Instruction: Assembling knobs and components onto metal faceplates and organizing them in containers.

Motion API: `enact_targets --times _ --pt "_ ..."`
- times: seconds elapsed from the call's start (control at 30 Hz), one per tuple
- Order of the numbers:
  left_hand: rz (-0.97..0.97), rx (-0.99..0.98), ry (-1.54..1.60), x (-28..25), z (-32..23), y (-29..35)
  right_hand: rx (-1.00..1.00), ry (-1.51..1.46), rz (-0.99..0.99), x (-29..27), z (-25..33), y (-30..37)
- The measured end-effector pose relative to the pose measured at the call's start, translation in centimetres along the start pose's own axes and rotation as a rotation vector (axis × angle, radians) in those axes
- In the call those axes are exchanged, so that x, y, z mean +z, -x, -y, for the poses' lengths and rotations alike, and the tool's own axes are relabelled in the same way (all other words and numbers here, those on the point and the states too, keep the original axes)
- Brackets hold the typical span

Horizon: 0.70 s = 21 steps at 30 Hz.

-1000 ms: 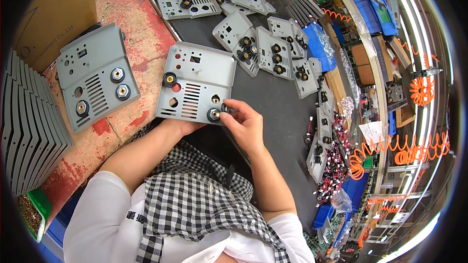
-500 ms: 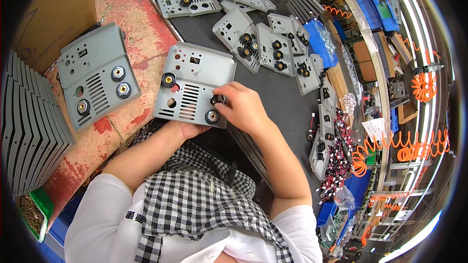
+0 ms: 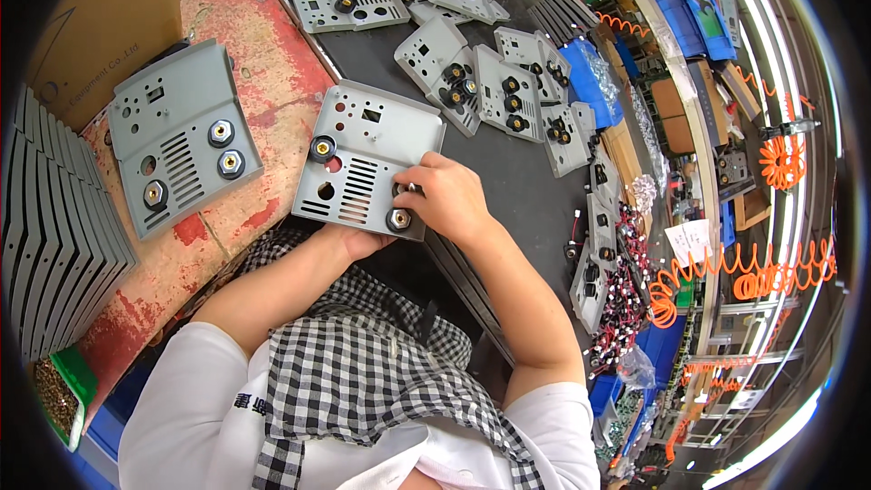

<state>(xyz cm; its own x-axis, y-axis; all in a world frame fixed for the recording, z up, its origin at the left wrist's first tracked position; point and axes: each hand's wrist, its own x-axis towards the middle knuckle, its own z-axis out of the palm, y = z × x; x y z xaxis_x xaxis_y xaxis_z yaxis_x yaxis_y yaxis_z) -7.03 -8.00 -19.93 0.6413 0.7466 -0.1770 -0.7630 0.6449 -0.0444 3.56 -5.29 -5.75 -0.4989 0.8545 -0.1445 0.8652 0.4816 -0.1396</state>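
A grey metal panel with slots and round holes is tilted in front of me. My left hand holds its lower edge from beneath, fingers mostly hidden. At the panel's right side, my right hand pinches a small dark part, largely covered by the fingers, against the face. Just below those fingertips a black socket with a silver hex nut is fitted. Another black socket with a brass centre sits on the left side. To the left lies a similar panel carrying three sockets with nuts.
Stacked grey panels stand at far left, beside a cardboard box. Several panels with black sockets lie on the dark bench. Bundled wires lie at right. A green bin holds small metal parts.
The held panel has shifted slightly right and tilted a little. My right hand has moved with it, still pinching at the same spot on its right side.
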Motion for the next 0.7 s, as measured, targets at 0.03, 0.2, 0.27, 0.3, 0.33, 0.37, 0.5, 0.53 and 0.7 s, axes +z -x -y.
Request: enact_targets --times 0.03,0.2,0.27,0.3,0.33,0.37,0.5,0.53,0.7 --pt "0.007 0.000 0.016 -0.1 0.1 -0.1 -0.015 -0.033 -0.044 0.2 -0.2 0.3" --pt "-0.004 0.008 0.044 0.1 0.3 -0.2 -0.144 -0.149 -0.183 1.8 -1.7 1.1" --pt "-0.024 0.007 0.040 0.5 0.3 0.0 -0.181 -0.106 -0.205 1.9 -1.7 0.9" --pt "-0.034 0.006 0.038 0.7 0.3 0.1 -0.198 -0.085 -0.216 1.9 -1.8 0.8" --pt "-0.045 0.009 0.037 0.8 0.2 0.2 -0.142 -0.015 -0.176 1.5 -1.3 0.7" --pt "-0.039 0.006 0.044 0.7 0.2 0.1 -0.085 0.055 -0.136 0.8 -0.4 0.7" --pt "-0.070 -0.008 0.058 0.1 0.5 -0.5 0.162 0.370 0.068 0.5 0.4 -0.3" --pt "-0.091 -0.008 0.062 0.3 0.5 -0.5 0.162 0.362 -0.013 0.4 0.5 -0.4" --pt "-0.037 -0.002 0.045 0.6 0.3 -0.2 0.124 -0.089 -0.250 -0.6 -0.1 1.1"
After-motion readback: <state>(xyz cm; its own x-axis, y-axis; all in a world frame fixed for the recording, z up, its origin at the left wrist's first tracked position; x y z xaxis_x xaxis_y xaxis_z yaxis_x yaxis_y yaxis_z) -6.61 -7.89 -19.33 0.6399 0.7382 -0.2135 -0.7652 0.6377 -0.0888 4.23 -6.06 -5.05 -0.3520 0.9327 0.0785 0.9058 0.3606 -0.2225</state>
